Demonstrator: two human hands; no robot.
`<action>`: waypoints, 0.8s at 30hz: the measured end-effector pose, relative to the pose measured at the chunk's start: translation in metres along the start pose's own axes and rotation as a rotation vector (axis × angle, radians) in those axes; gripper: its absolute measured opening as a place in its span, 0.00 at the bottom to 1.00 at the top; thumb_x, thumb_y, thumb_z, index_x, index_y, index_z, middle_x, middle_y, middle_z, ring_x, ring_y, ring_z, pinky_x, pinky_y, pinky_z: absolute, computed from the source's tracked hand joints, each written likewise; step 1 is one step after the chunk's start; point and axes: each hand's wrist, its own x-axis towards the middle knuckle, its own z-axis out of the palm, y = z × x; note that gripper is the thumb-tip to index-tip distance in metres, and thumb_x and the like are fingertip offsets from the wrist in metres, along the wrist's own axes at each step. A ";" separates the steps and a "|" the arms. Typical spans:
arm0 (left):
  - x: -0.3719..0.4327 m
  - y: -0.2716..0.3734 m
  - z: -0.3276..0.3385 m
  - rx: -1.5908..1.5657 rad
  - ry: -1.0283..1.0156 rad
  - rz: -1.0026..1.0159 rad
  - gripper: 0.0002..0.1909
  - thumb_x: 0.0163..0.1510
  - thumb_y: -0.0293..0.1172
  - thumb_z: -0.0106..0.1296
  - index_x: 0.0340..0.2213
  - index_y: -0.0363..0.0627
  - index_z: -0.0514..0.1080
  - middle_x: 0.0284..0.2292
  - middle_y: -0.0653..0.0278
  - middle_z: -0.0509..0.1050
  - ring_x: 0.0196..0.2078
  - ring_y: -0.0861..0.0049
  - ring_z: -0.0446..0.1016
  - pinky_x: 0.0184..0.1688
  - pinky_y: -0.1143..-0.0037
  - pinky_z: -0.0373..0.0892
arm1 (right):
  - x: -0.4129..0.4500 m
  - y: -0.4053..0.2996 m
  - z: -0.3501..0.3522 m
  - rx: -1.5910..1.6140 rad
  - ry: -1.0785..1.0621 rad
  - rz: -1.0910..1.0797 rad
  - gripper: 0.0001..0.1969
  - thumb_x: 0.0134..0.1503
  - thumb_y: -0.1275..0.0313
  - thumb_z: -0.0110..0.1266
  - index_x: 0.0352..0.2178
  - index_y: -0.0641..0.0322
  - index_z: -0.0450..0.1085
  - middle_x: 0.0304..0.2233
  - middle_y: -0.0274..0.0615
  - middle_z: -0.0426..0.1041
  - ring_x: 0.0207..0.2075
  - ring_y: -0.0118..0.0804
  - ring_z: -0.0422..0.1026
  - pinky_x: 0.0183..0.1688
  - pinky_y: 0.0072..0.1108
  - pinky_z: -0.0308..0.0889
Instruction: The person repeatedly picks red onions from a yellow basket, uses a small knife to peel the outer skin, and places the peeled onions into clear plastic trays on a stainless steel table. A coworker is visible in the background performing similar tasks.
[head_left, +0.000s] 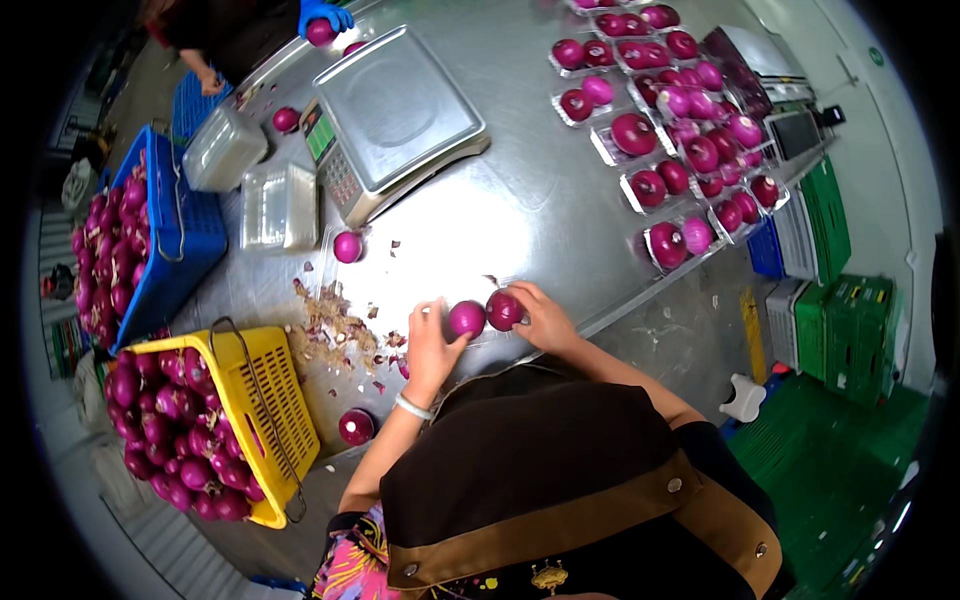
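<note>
Two peeled red onions sit side by side in front of me on the steel table, with faint clear plastic edges around them. My left hand (429, 349) curls around the left onion (466, 318), its thumb at the near side. The right onion (505, 310) is gripped by my right hand (546, 321), fingers over its far and right sides. Another red onion (348, 247) rests by a clear plastic tray (324, 271) beyond my left hand. Near the table edge, left of my wrist, lies one more onion (356, 427).
Yellow (289, 405) and blue (176, 240) crates of red onions stand left, near dry skins (334, 330). A digital scale (397, 112) sits ahead, beside stacked clear trays (279, 206). Packed onion trays (649, 187) fill the right. A co-worker's blue-gloved hand (324, 16) holds an onion.
</note>
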 end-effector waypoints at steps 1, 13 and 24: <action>-0.001 -0.012 0.005 0.022 0.082 0.014 0.38 0.40 0.29 0.69 0.52 0.34 0.65 0.47 0.48 0.67 0.46 0.53 0.71 0.51 0.63 0.69 | -0.004 0.002 -0.002 0.006 0.069 0.090 0.28 0.49 0.74 0.62 0.52 0.55 0.65 0.56 0.44 0.64 0.49 0.54 0.72 0.49 0.37 0.70; 0.032 -0.003 0.068 -0.757 -0.387 -0.524 0.18 0.49 0.16 0.52 0.42 0.39 0.61 0.25 0.65 0.71 0.28 0.80 0.71 0.29 0.78 0.66 | -0.028 0.063 -0.029 0.335 0.486 0.384 0.13 0.50 0.76 0.55 0.39 0.66 0.71 0.27 0.42 0.72 0.29 0.37 0.73 0.36 0.29 0.69; 0.159 0.248 0.233 -1.068 -0.770 -0.192 0.14 0.60 0.20 0.51 0.43 0.43 0.58 0.40 0.57 0.71 0.40 0.73 0.76 0.43 0.75 0.75 | -0.058 0.179 -0.325 -0.096 0.843 0.328 0.12 0.49 0.79 0.59 0.38 0.66 0.77 0.30 0.43 0.77 0.32 0.36 0.76 0.38 0.25 0.70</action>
